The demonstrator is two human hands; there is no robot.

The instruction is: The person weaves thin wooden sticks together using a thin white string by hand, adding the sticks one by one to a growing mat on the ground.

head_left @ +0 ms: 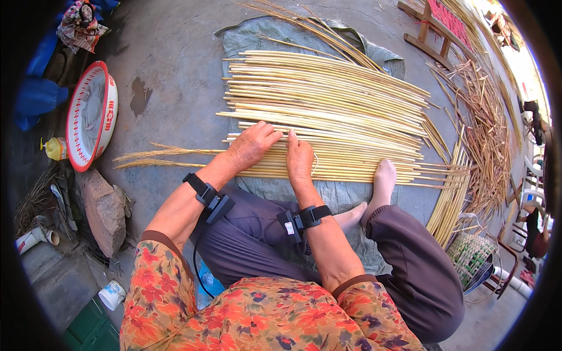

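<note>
Long pale plant stalks lie side by side in a wide mat before me. My left hand rests over the mat's nearer half, fingers bent and pressed together at the stalks. Just to its right is my right hand, its fingers curled and one digit pointing away from me. The tips of both hands almost meet at a thin dark line across the stalks. A loop of pale cord shows beside my right hand; whether that hand grips it is hidden. Two feathery-tipped stalks stick out on the left.
Under the mat lies a grey-green sheet. A red-rimmed basin and a large stone stand left. On the right are loose brown stalk scraps, a wooden stool and a basket. My foot touches the mat's near edge.
</note>
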